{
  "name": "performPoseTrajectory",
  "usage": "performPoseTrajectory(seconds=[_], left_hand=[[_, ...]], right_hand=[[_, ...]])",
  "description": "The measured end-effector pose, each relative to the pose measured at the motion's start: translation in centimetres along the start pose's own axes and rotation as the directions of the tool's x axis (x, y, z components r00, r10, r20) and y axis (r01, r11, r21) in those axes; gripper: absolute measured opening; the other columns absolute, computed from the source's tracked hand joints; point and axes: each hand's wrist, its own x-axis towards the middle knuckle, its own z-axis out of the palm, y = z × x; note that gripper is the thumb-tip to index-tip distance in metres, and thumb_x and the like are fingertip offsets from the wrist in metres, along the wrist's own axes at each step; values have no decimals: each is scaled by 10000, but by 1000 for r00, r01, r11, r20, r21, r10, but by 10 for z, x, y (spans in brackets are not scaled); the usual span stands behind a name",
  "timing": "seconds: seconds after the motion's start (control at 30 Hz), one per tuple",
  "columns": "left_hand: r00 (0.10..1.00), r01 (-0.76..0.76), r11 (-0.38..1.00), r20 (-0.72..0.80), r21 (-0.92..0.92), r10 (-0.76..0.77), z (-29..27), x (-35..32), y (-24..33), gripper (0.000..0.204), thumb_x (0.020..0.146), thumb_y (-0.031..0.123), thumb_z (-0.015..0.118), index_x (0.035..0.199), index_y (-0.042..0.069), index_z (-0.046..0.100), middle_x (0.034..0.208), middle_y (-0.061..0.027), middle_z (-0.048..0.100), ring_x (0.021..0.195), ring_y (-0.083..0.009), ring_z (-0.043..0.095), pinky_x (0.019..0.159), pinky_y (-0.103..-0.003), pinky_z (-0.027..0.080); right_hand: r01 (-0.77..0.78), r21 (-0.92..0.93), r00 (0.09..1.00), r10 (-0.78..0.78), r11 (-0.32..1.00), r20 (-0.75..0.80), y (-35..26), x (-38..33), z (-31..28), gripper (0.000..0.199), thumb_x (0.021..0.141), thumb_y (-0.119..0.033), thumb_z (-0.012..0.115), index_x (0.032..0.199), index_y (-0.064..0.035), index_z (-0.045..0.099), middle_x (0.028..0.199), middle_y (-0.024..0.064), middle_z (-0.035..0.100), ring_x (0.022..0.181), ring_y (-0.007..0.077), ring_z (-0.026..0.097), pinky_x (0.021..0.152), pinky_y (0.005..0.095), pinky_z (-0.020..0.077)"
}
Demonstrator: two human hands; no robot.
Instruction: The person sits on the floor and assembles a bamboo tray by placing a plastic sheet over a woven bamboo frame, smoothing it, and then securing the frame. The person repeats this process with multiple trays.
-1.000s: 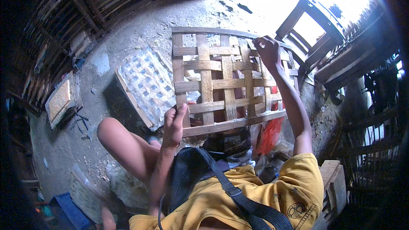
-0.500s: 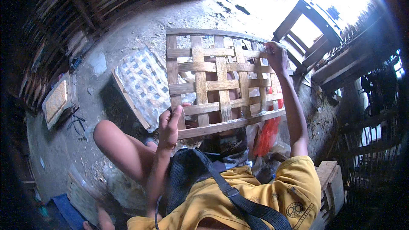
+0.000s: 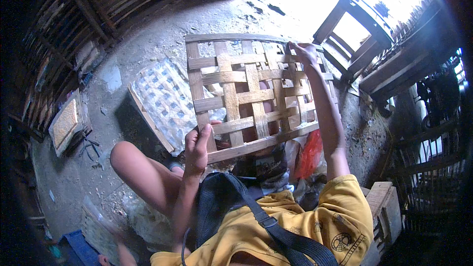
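While left hand (image 3: 197, 149) grips near corner | woven panel (image 3: 246, 96) | right hand (image 3: 304, 53) far edge

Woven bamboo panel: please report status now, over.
Left hand grips woven bamboo panel near corner. Right hand pinches far edge. Second woven panel on ground beside.

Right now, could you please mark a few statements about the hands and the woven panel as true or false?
1. The left hand grips the woven panel at its lower left corner. True.
2. The right hand rests on the red bag. False: it holds the panel's upper right edge.
3. A second woven panel lies on the floor to the left. True.
4. The held panel lies flat on the floor. False: both hands hold it up above the lap.
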Motion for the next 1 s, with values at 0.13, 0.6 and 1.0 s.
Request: performPoseTrajectory(seconds=[0.13, 0.6, 1.0], left_hand=[[999, -27, 998, -16, 57, 28, -6, -4, 2, 350, 1065, 266, 522, 1126, -17, 721, 945, -26, 704, 860, -73, 610, 814, -246, 488], [1000, 6, 1000, -4, 14, -6, -7, -3, 13, 337, 1068, 258, 530, 1142, -5, 727, 873, 14, 670, 820, -50, 581, 769, -220, 469], [1000, 4, 997, 24, 81, -6, -16, 3, 6, 338, 1062, 283, 536, 1166, 8, 705, 949, -38, 703, 806, -90, 655, 747, -253, 537]], right_hand=[[-81, 165, 994, 68, 983, 87, -14, -11, 25, 333, 806, -423, 709, 753, -102, 783, 678, 36, 690, 635, 152, 637, 690, 336, 510], [648, -298, 714, -695, 701, -83, -12, -35, -20, 218, 838, -179, 747, 1039, -95, 754, 1015, 85, 721, 972, 263, 672, 838, 388, 548], [863, -440, 366, -909, 250, 201, -6, -26, -31, 159, 850, -111, 713, 1007, -92, 732, 900, 61, 685, 910, 244, 640, 859, 370, 512]])
